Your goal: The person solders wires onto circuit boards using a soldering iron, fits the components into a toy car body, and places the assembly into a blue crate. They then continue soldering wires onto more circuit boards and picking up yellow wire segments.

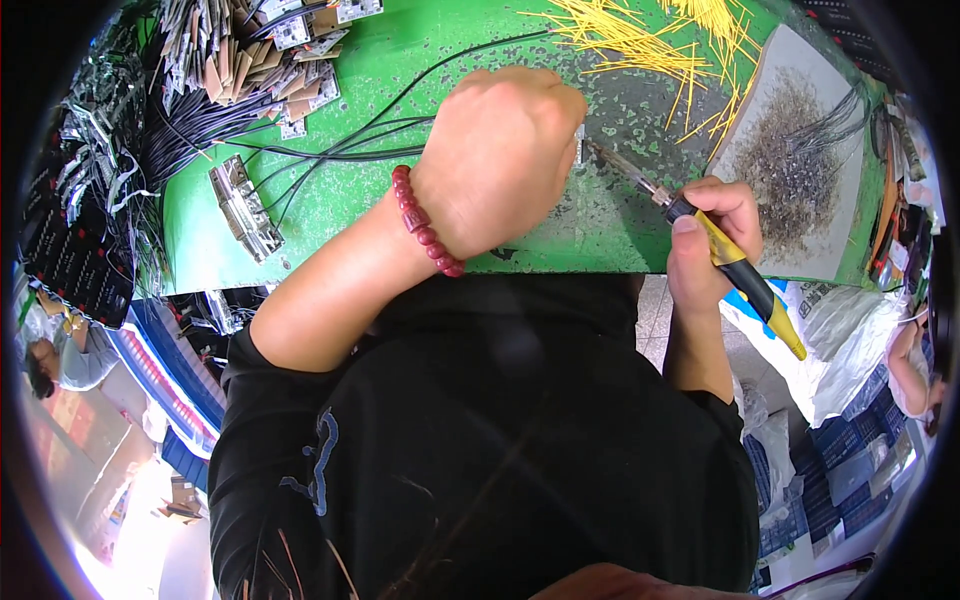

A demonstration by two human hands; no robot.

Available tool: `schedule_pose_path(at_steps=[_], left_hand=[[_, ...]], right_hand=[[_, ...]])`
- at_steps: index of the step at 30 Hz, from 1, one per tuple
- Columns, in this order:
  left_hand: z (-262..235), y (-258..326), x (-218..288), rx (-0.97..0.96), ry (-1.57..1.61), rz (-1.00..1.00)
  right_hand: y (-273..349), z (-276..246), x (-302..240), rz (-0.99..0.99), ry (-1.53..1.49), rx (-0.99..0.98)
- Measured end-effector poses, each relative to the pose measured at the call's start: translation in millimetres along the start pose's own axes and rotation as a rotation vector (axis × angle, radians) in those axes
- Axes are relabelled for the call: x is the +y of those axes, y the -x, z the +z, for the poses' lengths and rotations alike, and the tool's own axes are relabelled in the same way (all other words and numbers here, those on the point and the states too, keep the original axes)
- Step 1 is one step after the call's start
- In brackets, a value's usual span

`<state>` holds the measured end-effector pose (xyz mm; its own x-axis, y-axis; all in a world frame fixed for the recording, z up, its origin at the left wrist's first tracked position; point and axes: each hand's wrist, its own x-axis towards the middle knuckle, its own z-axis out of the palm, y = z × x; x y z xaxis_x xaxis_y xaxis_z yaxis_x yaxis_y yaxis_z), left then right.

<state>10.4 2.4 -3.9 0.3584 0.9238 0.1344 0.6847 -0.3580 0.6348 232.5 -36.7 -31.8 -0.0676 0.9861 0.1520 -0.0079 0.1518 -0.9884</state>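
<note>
My left hand (505, 160), with a red bead bracelet (418, 222) at the wrist, is a closed fist over the green worktop (340, 210). Its fingers curl underneath, so what they hold is hidden. Black cables (380, 148) run in from the left and pass under it. A small pale piece (581, 146) shows just beyond the fist's right edge. In my right hand (718, 232) is a yellow and black soldering iron (742, 268), gripped between thumb and fingers. Its metal tip slants up and left, close to the pale piece; whether they touch I cannot tell.
A metal part (245, 208) lies left of my forearm. Stacked small circuit boards (255, 65) with black leads fill the back left. Thin yellow wires (640, 45) are scattered at the back. Right, a grey board (750, 225) bears a heap of dark scraps (790, 160).
</note>
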Motion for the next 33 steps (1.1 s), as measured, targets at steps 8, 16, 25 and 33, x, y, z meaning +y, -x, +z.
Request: schedule_pose_path(at_steps=[8, 16, 25, 33], left_hand=[[-2, -2, -2, -0.024, 0.007, -0.002], [1, -7, 3, -0.024, -0.027, 0.019], [-4, -5, 5, -0.066, -0.01, -0.013], [-5, -7, 9, -0.096, -0.011, -0.023]], right_hand=[[-1, 0, 0, 0.014, 0.008, -0.019], [2, -6, -9, -0.022, -0.036, 0.021], [-12, -99, -14, -0.182, 0.181, 0.704], [-19, -140, -8, -0.151, 0.366, 0.732]])
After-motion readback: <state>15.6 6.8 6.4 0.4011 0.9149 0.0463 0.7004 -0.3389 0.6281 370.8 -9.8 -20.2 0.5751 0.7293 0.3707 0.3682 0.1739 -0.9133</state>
